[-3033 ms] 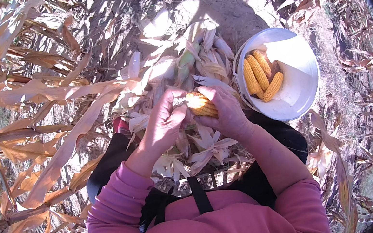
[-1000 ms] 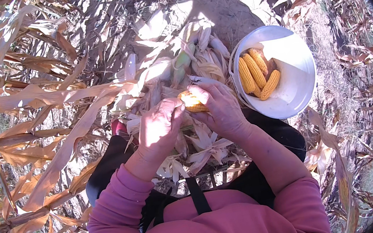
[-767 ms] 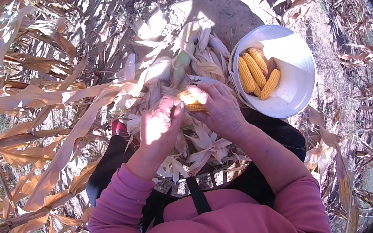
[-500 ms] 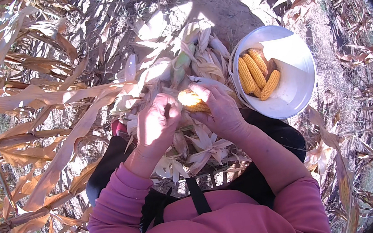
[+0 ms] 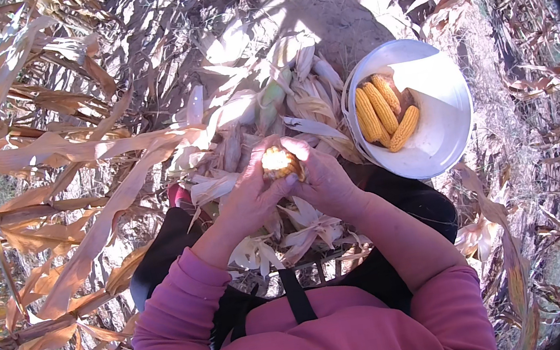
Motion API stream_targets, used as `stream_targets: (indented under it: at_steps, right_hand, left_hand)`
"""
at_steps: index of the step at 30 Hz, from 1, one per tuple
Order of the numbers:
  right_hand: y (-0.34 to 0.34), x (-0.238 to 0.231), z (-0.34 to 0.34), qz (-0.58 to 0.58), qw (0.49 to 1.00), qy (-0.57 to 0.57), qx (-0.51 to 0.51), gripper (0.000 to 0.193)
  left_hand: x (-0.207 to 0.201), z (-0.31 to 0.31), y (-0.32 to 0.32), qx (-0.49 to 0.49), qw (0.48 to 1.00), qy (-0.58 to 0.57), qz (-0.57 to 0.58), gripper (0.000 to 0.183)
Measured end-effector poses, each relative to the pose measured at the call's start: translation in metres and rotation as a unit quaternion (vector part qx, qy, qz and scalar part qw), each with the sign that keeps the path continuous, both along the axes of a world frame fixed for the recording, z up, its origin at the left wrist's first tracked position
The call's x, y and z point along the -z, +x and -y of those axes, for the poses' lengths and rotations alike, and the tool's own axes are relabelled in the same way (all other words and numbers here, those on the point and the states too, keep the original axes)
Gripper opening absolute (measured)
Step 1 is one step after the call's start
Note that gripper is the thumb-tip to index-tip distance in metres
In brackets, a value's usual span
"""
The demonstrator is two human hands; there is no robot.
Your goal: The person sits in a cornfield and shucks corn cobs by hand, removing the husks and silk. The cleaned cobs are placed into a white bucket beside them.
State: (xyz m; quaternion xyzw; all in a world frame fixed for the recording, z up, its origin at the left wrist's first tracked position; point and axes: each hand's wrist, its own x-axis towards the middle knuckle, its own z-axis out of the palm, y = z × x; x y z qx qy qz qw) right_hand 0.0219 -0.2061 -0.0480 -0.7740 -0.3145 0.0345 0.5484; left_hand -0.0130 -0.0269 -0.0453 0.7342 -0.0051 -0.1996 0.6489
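Observation:
Between my two hands is an ear of corn [image 5: 281, 164], its yellow kernels brightly sunlit at the top. My left hand [image 5: 254, 190] grips it from the left, with the thumb laid across its near side. From the right, my right hand [image 5: 322, 175] closes round the same ear. Much of the ear is hidden by my fingers. Below and beyond my hands lies a heap of dry, pale corn husks [image 5: 296, 92]. To the right stands a white bucket [image 5: 448, 101] with several husked yellow ears [image 5: 385, 114] inside.
Dry corn stalks and long leaves [image 5: 70, 146] crowd the left side, one reaching toward the husk heap. My dark-trousered knees [image 5: 422, 215] flank the heap, the right one close below the bucket. Dry leaves litter the ground at far right.
My left hand has come in from the left and taken hold of the ear, which my right hand held before. The ear has shifted slightly left and turned more upright. The bucket looks unchanged.

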Motion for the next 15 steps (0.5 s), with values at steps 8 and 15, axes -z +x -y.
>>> stream_targets:
  at_steps: [8,15]
  right_hand:
    - [0.006,-0.03,0.012,0.057,0.996,-0.066,0.027,0.05]
    - [0.009,-0.028,0.023,0.09,0.995,-0.002,0.047,0.022]
  left_hand:
    - [-0.011,0.0,0.003,-0.004,0.97,0.195,0.148,0.05]
    - [-0.046,0.004,0.015,0.05,0.967,0.19,0.161,0.041]
